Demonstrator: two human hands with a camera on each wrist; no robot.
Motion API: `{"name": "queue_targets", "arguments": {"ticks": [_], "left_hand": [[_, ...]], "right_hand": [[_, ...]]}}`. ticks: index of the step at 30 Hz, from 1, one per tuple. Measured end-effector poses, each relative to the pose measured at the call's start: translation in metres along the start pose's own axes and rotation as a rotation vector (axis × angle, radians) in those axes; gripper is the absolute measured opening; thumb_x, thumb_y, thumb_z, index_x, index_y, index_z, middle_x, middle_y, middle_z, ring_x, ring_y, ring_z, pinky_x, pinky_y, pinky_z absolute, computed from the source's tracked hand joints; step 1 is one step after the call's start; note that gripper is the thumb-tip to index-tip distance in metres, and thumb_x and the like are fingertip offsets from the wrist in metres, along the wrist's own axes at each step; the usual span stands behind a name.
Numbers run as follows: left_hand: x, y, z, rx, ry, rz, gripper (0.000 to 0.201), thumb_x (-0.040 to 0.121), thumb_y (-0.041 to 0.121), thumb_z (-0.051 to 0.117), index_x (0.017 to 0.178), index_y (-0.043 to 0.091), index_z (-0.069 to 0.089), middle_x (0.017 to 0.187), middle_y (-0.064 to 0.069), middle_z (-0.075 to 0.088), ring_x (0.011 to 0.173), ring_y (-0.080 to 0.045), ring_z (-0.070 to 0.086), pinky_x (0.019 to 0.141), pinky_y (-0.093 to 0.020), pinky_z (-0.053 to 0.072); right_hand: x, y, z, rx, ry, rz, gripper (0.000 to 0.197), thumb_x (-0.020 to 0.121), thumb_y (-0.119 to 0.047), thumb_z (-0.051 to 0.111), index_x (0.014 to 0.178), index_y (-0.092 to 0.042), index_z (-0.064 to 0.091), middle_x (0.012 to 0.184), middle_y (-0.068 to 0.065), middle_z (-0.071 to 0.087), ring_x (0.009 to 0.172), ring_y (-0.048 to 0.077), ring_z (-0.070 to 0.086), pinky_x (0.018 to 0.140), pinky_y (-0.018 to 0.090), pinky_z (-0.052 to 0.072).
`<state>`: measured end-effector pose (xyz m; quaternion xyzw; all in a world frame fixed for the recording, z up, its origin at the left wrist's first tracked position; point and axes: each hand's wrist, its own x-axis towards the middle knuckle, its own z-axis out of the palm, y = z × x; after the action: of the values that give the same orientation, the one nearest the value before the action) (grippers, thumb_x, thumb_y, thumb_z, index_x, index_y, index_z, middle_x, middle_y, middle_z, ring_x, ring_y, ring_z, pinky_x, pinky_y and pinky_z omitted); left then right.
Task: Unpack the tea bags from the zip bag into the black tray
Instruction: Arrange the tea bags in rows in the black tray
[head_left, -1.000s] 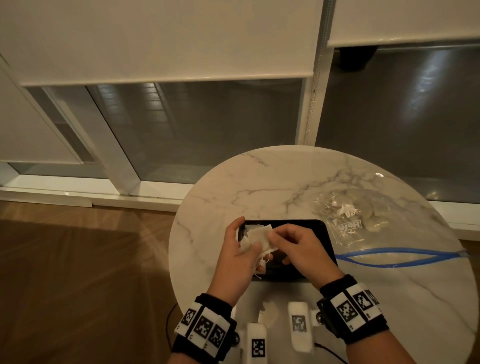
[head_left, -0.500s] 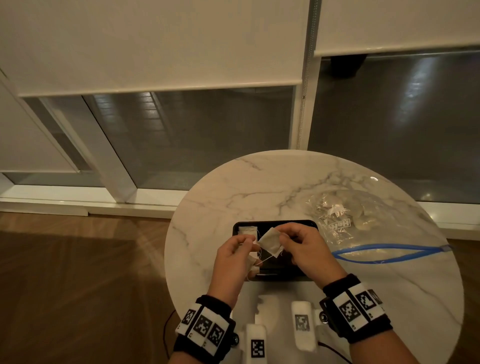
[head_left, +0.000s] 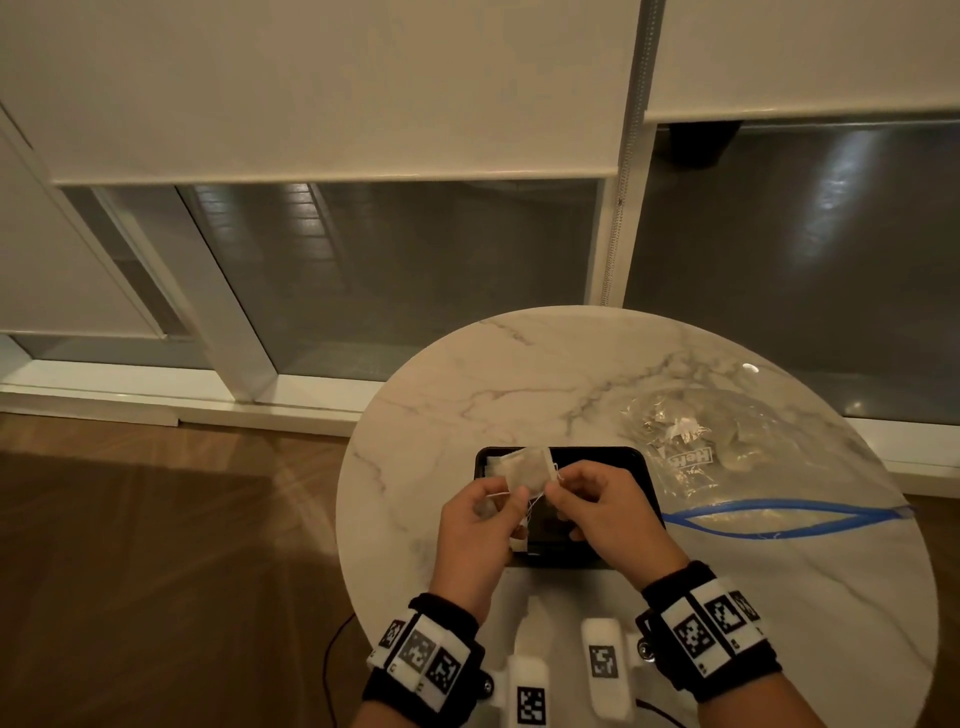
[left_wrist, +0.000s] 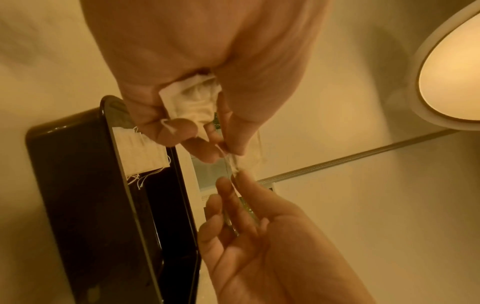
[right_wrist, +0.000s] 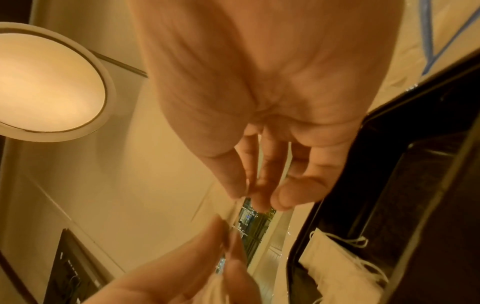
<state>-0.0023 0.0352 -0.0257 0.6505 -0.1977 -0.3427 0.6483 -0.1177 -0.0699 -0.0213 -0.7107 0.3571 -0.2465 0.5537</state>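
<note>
Black tray (head_left: 613, 457) near edge hidden behind both hands, zip bag (head_left: 737, 467) contents too blurred to count, table (head_left: 467, 395) near edge cut off by frame.

Head view: high, looks forward and down; round marble worktop (head_left: 597, 374) in lower right of frame, window wall across upper half, both wrists at bottom edge. Left wrist view: very near, looks along left hand (left_wrist: 207, 61) at top of frame; black tray (left_wrist: 85, 205) at lower left, right hand (left_wrist: 259, 236) entering from bottom. Right wrist view: same closeness, looks upward; ceiling lamp (right_wrist: 46, 82) at upper left, tray along right edge. All three views share tray and both hands.
</note>
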Motion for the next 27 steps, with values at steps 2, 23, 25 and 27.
{"name": "queue_targets", "arguments": {"ticks": [2,23,25,27], "left_hand": [[-0.001,0.0,0.001,-0.002,-0.03,0.003,0.008,0.093,0.02,0.072,0.101,0.019,0.073,0.076,0.006,0.072,0.065,-0.01,0.064,0.056,-0.021,0.051],[0.026,-0.038,-0.037,0.597,0.203,-0.029,0.032,0.087,0.024,0.077,0.117,0.025,0.064,0.108,0.005,0.062,0.096,-0.011,0.061,0.084,-0.026,0.054],[0.027,-0.038,-0.037,0.594,0.202,-0.033,0.031,0.088,0.024,0.076,0.116,0.026,0.063,0.108,0.005,0.062,0.096,-0.01,0.061,0.083,-0.025,0.053],[0.027,-0.039,-0.037,0.592,0.203,-0.036,0.029,0.089,0.023,0.076,0.115,0.026,0.063,0.109,0.005,0.063,0.096,-0.01,0.061,0.081,-0.023,0.051]], "right_hand": [[-0.001,0.0,0.002,0.057,0.03,0.009,0.005,0.095,-0.023,0.067,0.095,-0.022,0.071,0.082,-0.001,0.073,0.073,0.01,0.068,0.06,0.021,0.053],[0.096,0.021,-0.003,-0.909,-0.03,0.224,0.012,0.088,-0.017,0.07,0.084,-0.013,0.08,0.082,0.006,0.075,0.078,0.02,0.07,0.072,0.03,0.059],[0.1,0.025,0.0,-0.929,-0.025,0.232,0.012,0.087,-0.015,0.068,0.083,-0.013,0.079,0.083,0.008,0.074,0.078,0.022,0.07,0.072,0.032,0.06],[0.104,0.029,0.003,-0.946,-0.017,0.229,0.012,0.087,-0.014,0.067,0.085,-0.012,0.079,0.088,0.009,0.074,0.081,0.024,0.07,0.074,0.033,0.06]]}}
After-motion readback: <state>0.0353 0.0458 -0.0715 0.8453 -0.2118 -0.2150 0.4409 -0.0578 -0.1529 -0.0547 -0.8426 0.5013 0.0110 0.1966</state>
